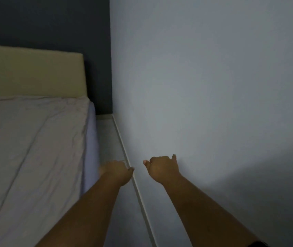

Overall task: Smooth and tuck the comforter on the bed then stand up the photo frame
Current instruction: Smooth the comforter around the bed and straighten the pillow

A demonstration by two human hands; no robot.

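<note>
A pale grey comforter (31, 139) covers the bed on the left, lightly wrinkled, its right edge hanging down the mattress side (90, 148). My left hand (118, 172) hovers over the narrow floor strip just right of that edge, fingers curled under, holding nothing that I can see. My right hand (162, 168) is held out in front of the white wall, fingers curled loosely with thumb and little finger sticking out, also empty. No photo frame is in view.
A beige padded headboard (31, 72) stands against a dark wall (53, 24). A white wall (204, 95) with a skirting board (138, 189) runs close along the bed's right side, leaving a narrow grey floor gap (110, 139).
</note>
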